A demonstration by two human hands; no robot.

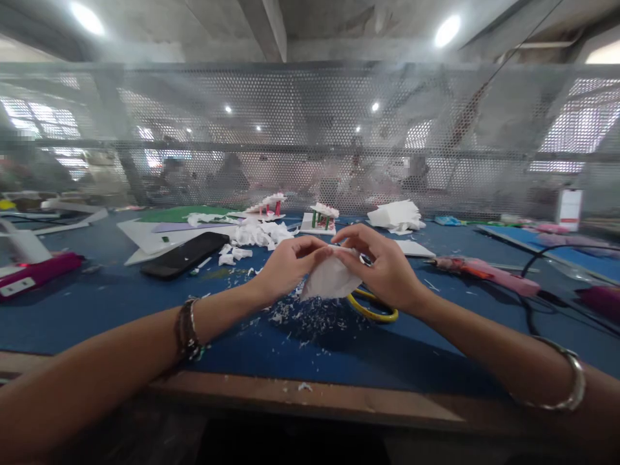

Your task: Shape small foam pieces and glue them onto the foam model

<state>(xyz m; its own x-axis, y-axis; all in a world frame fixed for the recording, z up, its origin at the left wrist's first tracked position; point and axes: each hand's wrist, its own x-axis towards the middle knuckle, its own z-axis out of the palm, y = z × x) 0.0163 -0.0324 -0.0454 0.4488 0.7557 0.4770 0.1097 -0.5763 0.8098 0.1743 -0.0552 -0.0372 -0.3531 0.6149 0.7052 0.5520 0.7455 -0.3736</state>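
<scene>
Both hands meet over the middle of the table and pinch the top edge of one thin white sheet of paper (pixel 332 279). My left hand (pixel 294 265) has its thumb and fingers closed on the left part of that edge. Close beside it, my right hand (pixel 382 263) grips the same edge, with its index finger bent above. The paper hangs down from the fingertips. Partly behind the paper and the right hand lie scissors with yellow handles (pixel 380 315), their blades hidden. Tiny white paper shreds (pixel 317 326) are strewn on the blue tabletop below.
A black phone (pixel 186 255) and crumpled white paper strips (pixel 261 232) lie left of centre. Two small models with white roofs, one with green posts (pixel 322 218), stand farther back. A pink glue gun (pixel 484 271) with a black cable lies right. Perforated metal screening (pixel 310 129) rises behind.
</scene>
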